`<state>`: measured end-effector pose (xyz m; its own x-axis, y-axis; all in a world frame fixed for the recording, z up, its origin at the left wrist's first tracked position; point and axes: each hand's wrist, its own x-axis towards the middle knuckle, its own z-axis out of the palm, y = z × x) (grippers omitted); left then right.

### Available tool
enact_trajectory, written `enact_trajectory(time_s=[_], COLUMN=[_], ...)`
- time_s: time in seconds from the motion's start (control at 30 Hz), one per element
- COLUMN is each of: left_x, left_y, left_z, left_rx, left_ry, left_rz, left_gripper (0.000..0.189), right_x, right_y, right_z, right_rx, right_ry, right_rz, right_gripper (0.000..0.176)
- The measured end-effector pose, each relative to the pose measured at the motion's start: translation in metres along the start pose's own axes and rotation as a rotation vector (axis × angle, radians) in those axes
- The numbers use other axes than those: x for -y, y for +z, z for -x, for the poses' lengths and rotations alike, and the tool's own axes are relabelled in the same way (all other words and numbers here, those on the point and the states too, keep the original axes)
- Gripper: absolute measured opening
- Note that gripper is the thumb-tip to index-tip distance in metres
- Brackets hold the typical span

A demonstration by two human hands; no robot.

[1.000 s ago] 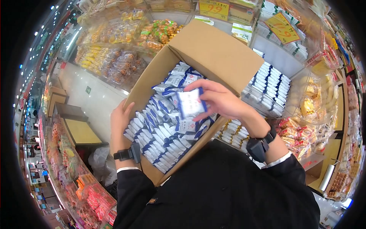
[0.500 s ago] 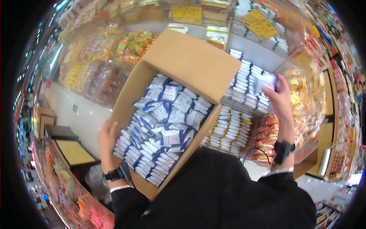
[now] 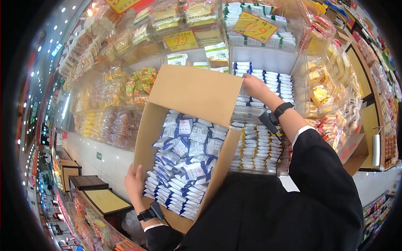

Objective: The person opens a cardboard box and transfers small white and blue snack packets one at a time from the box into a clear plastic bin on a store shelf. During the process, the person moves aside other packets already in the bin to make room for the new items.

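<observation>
An open cardboard box [image 3: 194,90] stands tilted before me, filled with small white and blue packets [image 3: 184,154], in rows at the near end and jumbled at the far end. My left hand [image 3: 134,184] is wrapped round the box's left edge. My right hand [image 3: 254,87] is at the upper right corner of the raised flap, with its fingers closed near the flap's edge; whether they pinch the flap or a packet is hidden. Just behind that hand, similar white and blue packets [image 3: 286,85] lie in rows in a shelf bin.
Yellow-edged packets [image 3: 256,146] fill the bin below. Clear bins of wrapped snacks [image 3: 98,92] line the left, and bagged pastries [image 3: 320,85] the right. Yellow price signs [image 3: 255,26] hang above. A cardboard box [image 3: 355,150] is at the right, and a low stand [image 3: 106,201] at the lower left.
My right hand has moved left from above the blue and white rows to the flap's corner. The packet seen in it before no longer shows. The view has shifted.
</observation>
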<state>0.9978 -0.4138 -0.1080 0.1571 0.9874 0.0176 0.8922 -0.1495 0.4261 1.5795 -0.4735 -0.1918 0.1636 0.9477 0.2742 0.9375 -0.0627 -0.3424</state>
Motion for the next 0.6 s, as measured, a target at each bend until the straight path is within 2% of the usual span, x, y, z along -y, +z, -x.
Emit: enact_trajectory(time_s=[0.03,0.13,0.2,0.3,0.37,0.4,0.43,0.47,0.5,0.57,0.6], left_x=[0.0,0.006,0.011,0.006,-0.002,-0.004,-0.006,-0.008,-0.009,-0.011,-0.011], left_y=[0.001,0.004,0.004,0.002,0.001,0.0,0.0,0.0,-0.001,-0.002,-0.002], left_z=[0.001,0.0,0.0,0.003,0.004,0.004,0.004,0.004,0.005,0.004,0.006], left_rx=[0.01,0.012,0.002,0.029,-0.002,-0.003,0.006,0.018,0.024,0.029,0.032], left_ry=[-0.017,-0.013,0.001,-0.028,-0.007,-0.025,-0.044,-0.062,-0.071,-0.07,-0.075], left_rz=[0.024,0.029,0.016,0.006,0.043,0.033,0.028,0.022,0.012,0.002,0.0], left_gripper=[0.042,0.043,0.043,0.044,0.043,0.043,0.043,0.043,0.043,0.043,0.043], right_x=[-0.001,-0.002,-0.001,0.023,0.066,0.096,0.135,0.178,0.2,0.256,0.276], right_y=[0.002,0.006,0.002,-0.024,-0.058,-0.077,-0.097,-0.108,-0.11,-0.094,-0.078], right_z=[-0.001,0.009,0.012,0.018,0.017,0.019,0.027,0.036,0.038,0.046,0.045], right_rx=[-0.055,-0.163,-0.149,-0.365,-0.656,-0.852,-0.903,-0.831,-0.722,-0.755,-0.806], right_ry=[-0.02,-0.006,-0.01,-0.013,-0.006,-0.103,-0.173,-0.316,-0.646,-0.74,-0.726], right_rz=[-0.001,0.027,0.105,-0.038,-0.33,-0.36,-0.401,-0.667,-0.636,-0.432,-0.519], right_gripper=[0.017,0.016,0.018,0.02,0.014,0.012,0.013,0.013,0.017,0.02,0.024])
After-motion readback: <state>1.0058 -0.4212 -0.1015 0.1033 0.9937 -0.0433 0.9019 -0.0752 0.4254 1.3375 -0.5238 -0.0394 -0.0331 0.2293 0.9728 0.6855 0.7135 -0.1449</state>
